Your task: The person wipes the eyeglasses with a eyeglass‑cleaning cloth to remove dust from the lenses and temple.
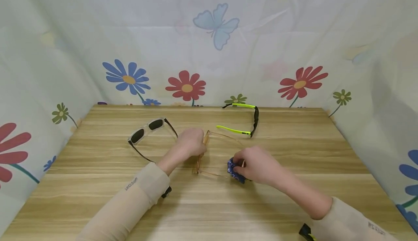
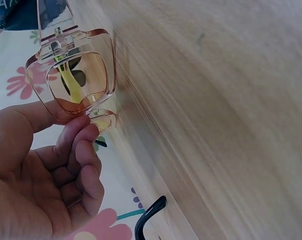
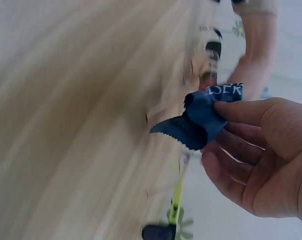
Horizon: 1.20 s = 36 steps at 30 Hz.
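Observation:
My left hand (image 1: 192, 141) pinches a pair of clear, amber-tinted glasses (image 2: 111, 65) by the frame between thumb and fingers. In the head view the glasses stand on the table with their temples stretched out toward the right. My right hand (image 1: 259, 164) pinches a small blue lens cloth (image 3: 203, 117) with zigzag edges and pale lettering. That cloth is beside the temple ends, to the right of the lenses. Whether it touches a temple I cannot tell.
White-framed sunglasses (image 1: 143, 131) with dark lenses and dark temples lie left of my left hand. Farther back on the wooden table (image 1: 294, 135) lie black sunglasses (image 1: 255, 119) with neon yellow temples. A flower-printed curtain (image 1: 254, 59) surrounds the table's back and sides.

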{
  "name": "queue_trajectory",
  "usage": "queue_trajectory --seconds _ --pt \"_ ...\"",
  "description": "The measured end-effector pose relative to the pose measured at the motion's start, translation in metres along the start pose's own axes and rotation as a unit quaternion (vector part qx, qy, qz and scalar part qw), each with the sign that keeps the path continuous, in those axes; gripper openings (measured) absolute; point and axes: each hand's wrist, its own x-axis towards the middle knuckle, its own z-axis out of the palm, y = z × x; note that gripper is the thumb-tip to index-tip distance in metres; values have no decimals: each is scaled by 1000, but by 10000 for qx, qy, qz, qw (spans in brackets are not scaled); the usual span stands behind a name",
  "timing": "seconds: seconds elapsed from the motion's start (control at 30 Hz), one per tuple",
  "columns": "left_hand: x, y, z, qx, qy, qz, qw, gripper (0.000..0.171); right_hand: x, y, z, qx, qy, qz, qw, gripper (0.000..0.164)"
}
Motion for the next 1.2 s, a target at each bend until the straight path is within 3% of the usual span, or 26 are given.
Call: queue_trajectory --seconds 0.27,0.47,0.7,0.9,1.2 --pt "1 2 0 81 10 -99 9999 32 21 -24 26 -47 112 -564 9983 9" --pt "0 4 -3 78 45 -12 10000 37 32 -33 37 -72 -46 -637 9979 12" --pt "-2 4 -5 37 -3 30 10000 36 44 -43 52 -298 -37 -857 9959 30" --pt "-2 3 -6 97 1 33 9999 30 46 -51 56 -765 150 -864 9932 37" --pt "-3 6 -6 191 -52 29 9998 31 40 -49 55 -807 184 -799 9934 37"
